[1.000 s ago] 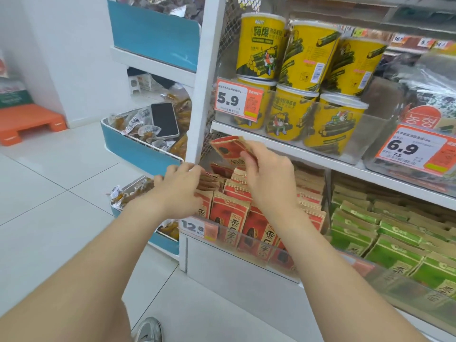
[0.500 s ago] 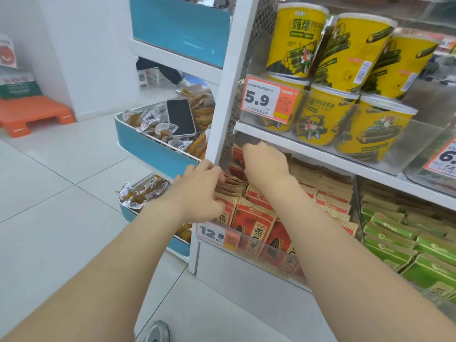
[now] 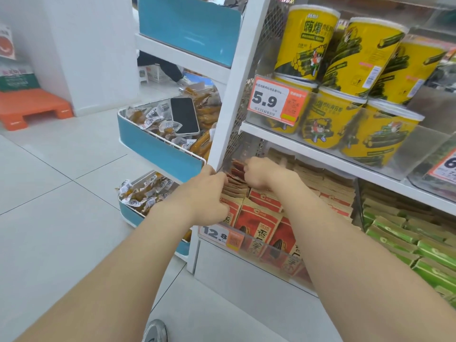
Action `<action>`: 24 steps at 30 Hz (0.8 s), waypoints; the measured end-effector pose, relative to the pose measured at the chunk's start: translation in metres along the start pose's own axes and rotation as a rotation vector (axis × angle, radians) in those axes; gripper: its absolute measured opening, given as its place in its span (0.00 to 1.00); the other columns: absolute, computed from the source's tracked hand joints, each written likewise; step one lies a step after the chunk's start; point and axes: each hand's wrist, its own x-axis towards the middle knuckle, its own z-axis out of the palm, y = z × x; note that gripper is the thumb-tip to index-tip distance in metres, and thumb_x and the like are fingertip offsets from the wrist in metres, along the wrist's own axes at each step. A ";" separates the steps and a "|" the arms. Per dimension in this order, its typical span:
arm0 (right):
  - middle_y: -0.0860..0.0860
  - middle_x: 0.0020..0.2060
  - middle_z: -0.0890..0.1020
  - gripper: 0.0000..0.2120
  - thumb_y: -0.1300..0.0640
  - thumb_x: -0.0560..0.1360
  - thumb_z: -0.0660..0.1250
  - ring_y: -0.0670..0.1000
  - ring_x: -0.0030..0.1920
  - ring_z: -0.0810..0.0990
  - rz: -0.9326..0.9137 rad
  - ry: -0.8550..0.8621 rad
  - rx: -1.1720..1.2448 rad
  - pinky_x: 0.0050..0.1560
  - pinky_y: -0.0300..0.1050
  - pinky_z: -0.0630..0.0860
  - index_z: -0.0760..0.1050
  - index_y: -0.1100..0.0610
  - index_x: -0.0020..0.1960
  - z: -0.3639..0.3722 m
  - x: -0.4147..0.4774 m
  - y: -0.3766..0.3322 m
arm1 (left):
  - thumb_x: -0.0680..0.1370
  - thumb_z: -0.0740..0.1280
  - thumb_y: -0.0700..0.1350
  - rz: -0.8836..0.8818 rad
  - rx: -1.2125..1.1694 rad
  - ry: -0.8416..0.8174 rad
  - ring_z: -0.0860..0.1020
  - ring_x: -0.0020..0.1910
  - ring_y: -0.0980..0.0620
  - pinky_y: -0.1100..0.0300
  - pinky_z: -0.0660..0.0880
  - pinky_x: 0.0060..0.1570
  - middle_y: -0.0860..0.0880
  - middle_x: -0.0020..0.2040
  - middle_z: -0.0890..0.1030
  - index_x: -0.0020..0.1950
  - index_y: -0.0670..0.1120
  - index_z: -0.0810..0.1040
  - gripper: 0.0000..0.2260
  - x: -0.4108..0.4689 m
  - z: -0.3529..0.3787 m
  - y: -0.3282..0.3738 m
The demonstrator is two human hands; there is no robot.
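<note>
Left hand (image 3: 206, 196), centre of frame: my fingers curl over the tops of the red packets (image 3: 256, 218) at the left end of the row, thumb low against their faces, gripping the stack. Right hand (image 3: 261, 172), just right of and above it: fingers bent down into the rear of the same row, pinching the top edges of the hindmost packets; the fingertips are hidden. The red packets stand upright in files on the lower shelf, behind a clear front lip bearing a 12.8 tag (image 3: 217, 234). White post (image 3: 237, 77), touching my left knuckles, runs up the middle of the frame. Green packs (image 3: 407, 238), lower right, same shelf. Upper shelf (image 3: 320, 154), right: yellow tubs (image 3: 308, 40) stacked two high behind a 5.9 tag (image 3: 271, 99). Left of the post: blue bin (image 3: 158, 149) of wrapped snacks with a phone (image 3: 184, 116) lying face up on them; a second bin (image 3: 128, 211) below. Orange step (image 3: 32, 104), far left. Shoe (image 3: 155, 330), bottom edge.
</note>
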 end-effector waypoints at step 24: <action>0.58 0.85 0.55 0.39 0.50 0.79 0.63 0.67 0.84 0.48 0.187 0.132 -0.007 0.80 0.72 0.45 0.52 0.53 0.86 0.002 0.018 -0.012 | 0.81 0.68 0.51 -0.086 0.110 -0.006 0.78 0.57 0.44 0.44 0.83 0.55 0.48 0.60 0.70 0.70 0.51 0.70 0.20 0.005 0.010 0.005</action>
